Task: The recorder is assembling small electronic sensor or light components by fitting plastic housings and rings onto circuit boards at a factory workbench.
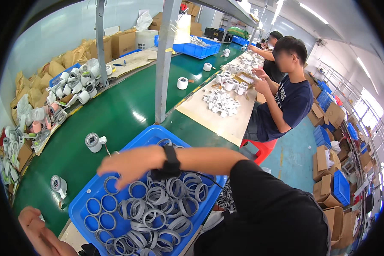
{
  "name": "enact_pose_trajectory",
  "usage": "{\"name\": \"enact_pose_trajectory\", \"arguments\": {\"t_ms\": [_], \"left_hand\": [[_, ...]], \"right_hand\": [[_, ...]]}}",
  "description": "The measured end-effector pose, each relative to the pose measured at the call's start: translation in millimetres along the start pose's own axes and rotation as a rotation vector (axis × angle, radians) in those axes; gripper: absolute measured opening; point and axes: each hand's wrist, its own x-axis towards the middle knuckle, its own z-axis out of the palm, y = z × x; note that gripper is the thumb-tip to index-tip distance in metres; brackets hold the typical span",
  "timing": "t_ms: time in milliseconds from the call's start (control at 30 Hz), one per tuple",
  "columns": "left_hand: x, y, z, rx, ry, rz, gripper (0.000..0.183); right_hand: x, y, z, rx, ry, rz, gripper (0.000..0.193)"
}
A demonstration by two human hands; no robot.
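Observation:
A blue plastic tray (79, 205) full of loose grey rings (155, 217) lies in front of me. Over its far left part reaches my right hand (130, 165), smeared by motion, so I cannot tell whether its fingers hold anything. At the lower left, beside the tray's left edge, my left hand (35, 228) has curled fingers; a small pale bit shows by them, too hidden to name. Just beyond my right hand stands a white round housing (94, 142) with a side stub and a wire. Another white housing (58, 184) stands farther left, near my left hand.
A green conveyor belt (132, 106) runs away from me, with more white housings on it. A grey metal post (163, 64) rises behind the tray. White parts are heaped at the left. On the right, a co-worker (290, 89) sits at a board (200, 117) with small white pieces.

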Motion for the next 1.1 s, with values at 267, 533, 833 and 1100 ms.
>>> {"name": "enact_pose_trajectory", "arguments": {"t_ms": [267,533,833,1100], "left_hand": [[-8,11,31,-0.152,0.033,-0.044,0.017],[-12,22,73,-0.239,-0.159,0.03,0.012],[-46,2,137,-0.571,-0.872,-0.38,0.006],[-55,-17,142,-0.518,-1.063,-0.426,0.009]], "right_hand": [[-53,7,47,0.104,-0.063,0.098,0.047],[-63,10,48,0.172,0.03,0.043,0.042],[-56,9,55,0.289,0.132,-0.104,0.044],[-54,16,63,0.223,0.113,-0.097,0.023]]}}
